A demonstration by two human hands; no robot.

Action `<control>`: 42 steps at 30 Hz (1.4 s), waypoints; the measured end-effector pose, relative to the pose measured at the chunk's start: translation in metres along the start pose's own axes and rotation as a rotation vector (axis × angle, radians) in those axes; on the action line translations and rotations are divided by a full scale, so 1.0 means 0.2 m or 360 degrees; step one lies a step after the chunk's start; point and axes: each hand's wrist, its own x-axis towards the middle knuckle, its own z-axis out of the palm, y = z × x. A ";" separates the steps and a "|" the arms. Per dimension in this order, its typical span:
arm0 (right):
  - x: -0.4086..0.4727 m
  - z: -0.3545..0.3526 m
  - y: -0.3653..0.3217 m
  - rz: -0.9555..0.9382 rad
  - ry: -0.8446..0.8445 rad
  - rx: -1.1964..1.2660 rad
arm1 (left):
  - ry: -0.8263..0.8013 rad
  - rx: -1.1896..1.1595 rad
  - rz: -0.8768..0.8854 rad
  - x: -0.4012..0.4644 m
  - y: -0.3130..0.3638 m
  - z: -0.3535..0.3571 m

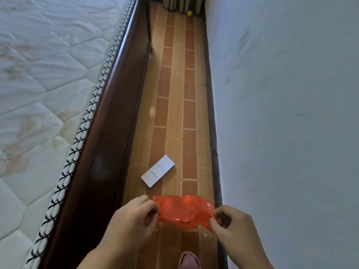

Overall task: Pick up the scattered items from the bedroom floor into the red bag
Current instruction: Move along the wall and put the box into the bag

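On our left we see a white quilted mattress (pixel 38 78) with braided black-and-white piping along its edge, resting in a dark brown wooden bed frame (pixel 108 136). A pale blue-grey painted wall (pixel 291 113) rises on our right. At the far end hangs a dark-and-light striped curtain (pixel 182 3). A pink slipper (pixel 189 260) shows at the bottom edge.

- Left hand (pixel 134 215) comes in from the bottom edge, bare, forearm uncovered.
- Right hand (pixel 231 223) at lower right, bare too, no sleeve showing.
- Pink slipper (pixel 189 260) at bottom centre, on one foot.
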 end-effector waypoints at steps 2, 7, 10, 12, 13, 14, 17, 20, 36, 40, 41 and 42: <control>0.06 0.05 0.05 -0.0027 0.0035 0.0021 | -0.0017 0.0071 0.0090 0.05 -0.06 0.06; 0.20 0.13 0.17 -0.0172 0.0159 0.0038 | 0.0038 0.0181 0.0240 0.18 -0.21 0.19; 0.31 0.19 0.26 -0.0303 0.0207 -0.0013 | 0.0059 0.0244 0.0270 0.24 -0.29 0.26; 0.39 0.24 0.33 -0.0391 0.0205 -0.0040 | 0.0073 0.0277 0.0267 0.27 -0.35 0.31; 0.42 0.27 0.35 -0.0423 0.0185 -0.0048 | 0.0081 0.0299 0.0256 0.28 -0.37 0.34; 0.44 0.30 0.38 -0.0448 0.0161 -0.0062 | 0.0086 0.0328 0.0240 0.30 -0.39 0.36; 0.50 0.44 0.46 -0.0569 0.0159 -0.0155 | 0.0067 0.0457 0.0278 0.33 -0.40 0.42; 0.55 0.63 0.55 -0.0689 0.0155 -0.0251 | -0.0076 0.0591 0.0325 0.34 -0.38 0.50; 0.66 1.28 1.09 -0.0663 -0.0186 -0.0595 | -0.0705 0.0904 0.0295 0.28 -0.38 1.06; 0.67 1.32 1.12 -0.0697 -0.0290 -0.0594 | -0.0927 0.1009 0.0071 0.21 -0.46 1.12; 0.67 1.33 1.12 -0.0729 -0.0298 -0.0609 | -0.0926 0.1003 0.0018 0.21 -0.50 1.13; 0.68 1.35 1.13 -0.0760 -0.0304 -0.0644 | -0.0906 0.0993 -0.0024 0.21 -0.55 1.14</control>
